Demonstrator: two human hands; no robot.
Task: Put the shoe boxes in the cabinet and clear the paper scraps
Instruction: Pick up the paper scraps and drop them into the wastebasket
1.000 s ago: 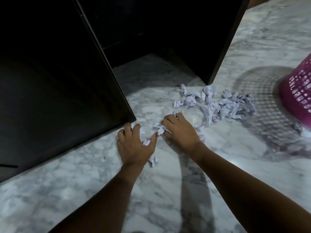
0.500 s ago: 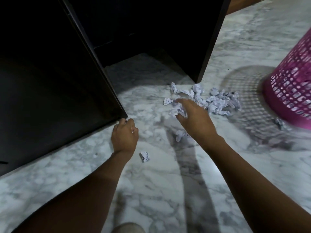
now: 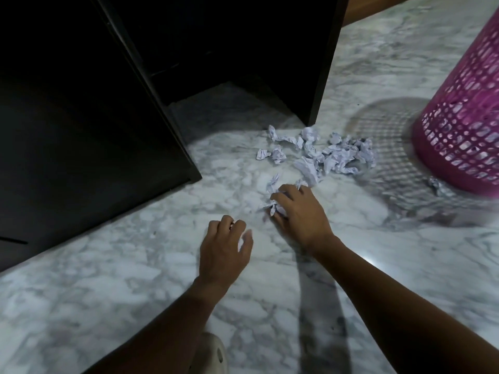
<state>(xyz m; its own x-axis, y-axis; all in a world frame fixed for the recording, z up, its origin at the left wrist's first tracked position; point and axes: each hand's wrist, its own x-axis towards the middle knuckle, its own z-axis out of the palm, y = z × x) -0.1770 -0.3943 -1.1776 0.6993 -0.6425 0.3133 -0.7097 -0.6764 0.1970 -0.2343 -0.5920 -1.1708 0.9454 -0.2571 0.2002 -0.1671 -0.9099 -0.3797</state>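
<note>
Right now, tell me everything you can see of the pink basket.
The basket is pink plastic, its wall a lattice of small holes, and it is somewhat blurred. It stands on the marble floor at the right edge of the view, which cuts off its top and right side. Its latticed shadow falls on the floor to its left. One crumpled paper scrap lies at its base, seemingly touching it.

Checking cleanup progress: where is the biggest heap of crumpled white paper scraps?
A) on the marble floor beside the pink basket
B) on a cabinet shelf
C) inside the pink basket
A: the crumpled white paper scraps lie on the grey-veined marble floor, left of the pink perforated plastic basket.
</note>
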